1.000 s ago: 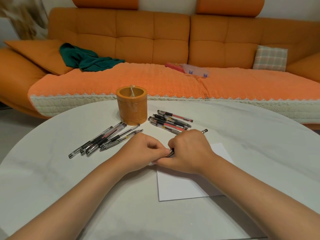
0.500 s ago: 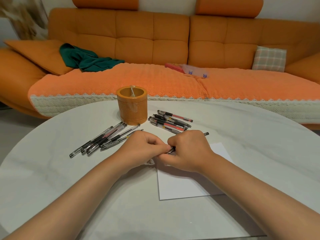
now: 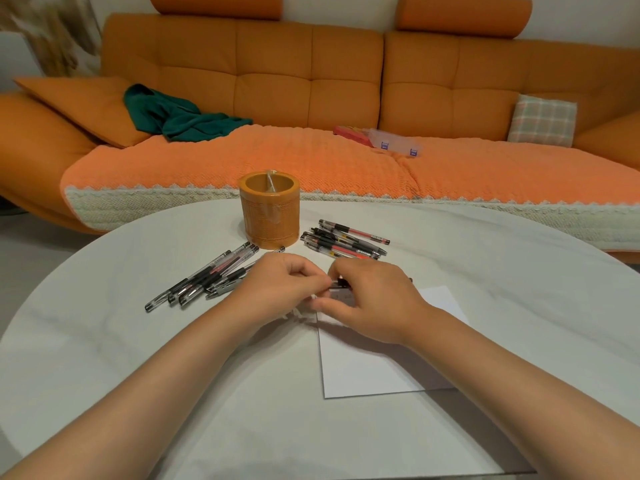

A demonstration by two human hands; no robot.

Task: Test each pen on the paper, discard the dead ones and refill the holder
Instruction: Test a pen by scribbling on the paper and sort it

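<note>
Both hands meet over the top left corner of the white paper (image 3: 363,368). My right hand (image 3: 374,299) grips a black pen (image 3: 341,284), most of it hidden under the fingers. My left hand (image 3: 277,289) pinches the pen's near end with curled fingers. An orange cylindrical holder (image 3: 269,209) stands behind the hands. One pile of pens (image 3: 204,278) lies left of the hands, and a second pile of pens (image 3: 346,240) lies right of the holder.
The round white table (image 3: 138,375) carries everything. Behind it runs an orange sofa (image 3: 311,81) with a green cloth (image 3: 176,116), a checked cushion (image 3: 542,119) and a clear plastic box (image 3: 394,143).
The pen's far end, which stuck out beyond my right hand, is now almost covered. Both hands stay together at the paper's corner.
</note>
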